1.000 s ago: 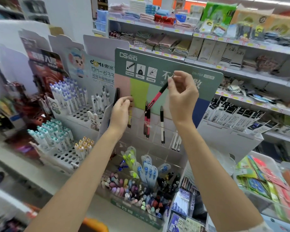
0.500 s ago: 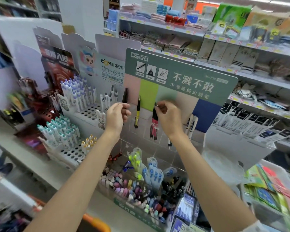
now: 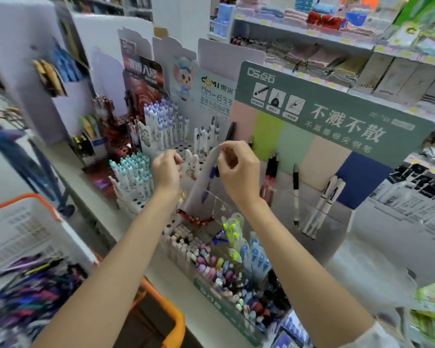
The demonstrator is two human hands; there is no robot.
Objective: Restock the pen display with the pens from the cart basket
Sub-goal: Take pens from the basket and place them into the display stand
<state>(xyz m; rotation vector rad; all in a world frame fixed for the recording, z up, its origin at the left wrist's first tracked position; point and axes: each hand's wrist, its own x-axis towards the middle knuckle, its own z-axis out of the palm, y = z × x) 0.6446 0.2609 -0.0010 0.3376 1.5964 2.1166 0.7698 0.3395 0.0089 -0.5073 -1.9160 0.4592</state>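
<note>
Just the head view here, and it's pretty smeared, so take the small stuff loosely. Your left hand [image 3: 166, 173] and right hand [image 3: 240, 174] are both up near the middle of the picture, side by side but not touching, right at the pen display [image 3: 337, 114] with the green header. Both hands have curled fingers. The right one has thumb and forefinger pinched together at the top corner of the display's white side panel [image 3: 201, 182], but I can't tell if it's actually gripping the panel, a pen, or nothing. Same for the left: curled up, contents unclear. A blue pen [image 3: 212, 172] shows between the panel and your right hand. At 3 o'clock from that hand, a few pens hang on the display's face: a red-and-black pair [image 3: 270, 172], a black-and-white pen [image 3: 296, 194], then two white pens [image 3: 323, 209] leaning together. The cart basket [image 3: 35, 197] with the orange rim sits at 8 o'clock, and the loose pens [image 3: 28, 292] in it are a dark, blurry pile. A neighbouring rack of white-and-purple pens [image 3: 161, 121] stands at 11 o'clock from your left hand, on the same bench [image 3: 111, 222].
</note>
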